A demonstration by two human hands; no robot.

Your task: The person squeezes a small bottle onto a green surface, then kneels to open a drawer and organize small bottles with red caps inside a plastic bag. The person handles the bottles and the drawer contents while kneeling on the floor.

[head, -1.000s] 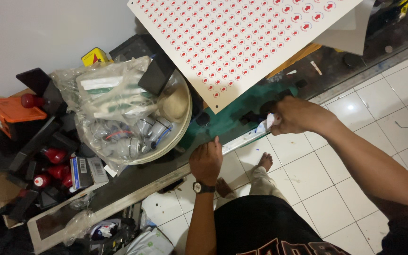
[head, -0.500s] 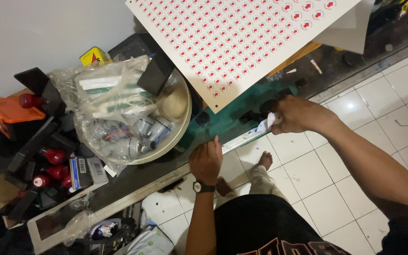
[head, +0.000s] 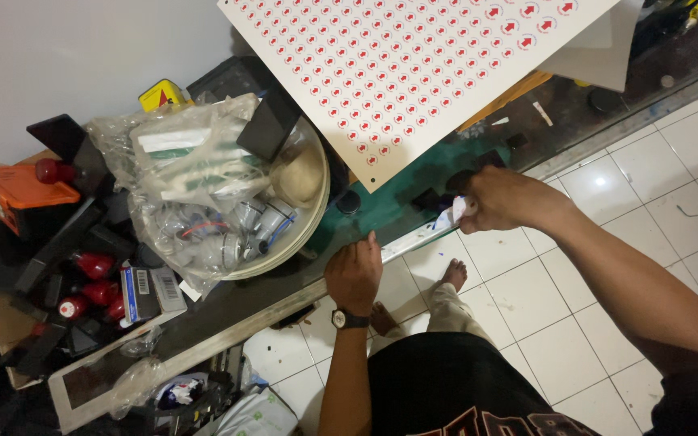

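The cloth (head: pixel 456 213) is small and white, with a bit of blue on it. It sits at the near edge of the bench (head: pixel 228 303), on the green mat (head: pixel 401 194). The right hand (head: pixel 504 199) is curled tight around the cloth and presses it down on the mat, so it looks like a wiping or rubbing grip. The fingers hide most of the cloth.

The left hand (head: pixel 355 273) lies flat on the bench edge, fingers bent over the rim. It holds nothing. I think it is there to keep the body steady while the other arm leans in. A watch (head: pixel 349 320) is on that wrist.

A big white sheet (head: pixel 414 73) with rows of red round stickers leans over the back of the mat, out of the way of the hands. Just left of the mat is a round metal bowl (head: pixel 304 210), full of small grey parts in a clear bag (head: pixel 187 186). Putting them in the bowl keeps them from rolling off. Farther left are red bulbs (head: pixel 94 265) and an orange box (head: pixel 26 187). A bare foot (head: pixel 452 274) stands on the white floor (head: pixel 607 194) below.

Compared with a second ago, almost nothing is different. The right hand with the cloth has shifted only a tiny bit along the mat. The left hand is in the same spot.
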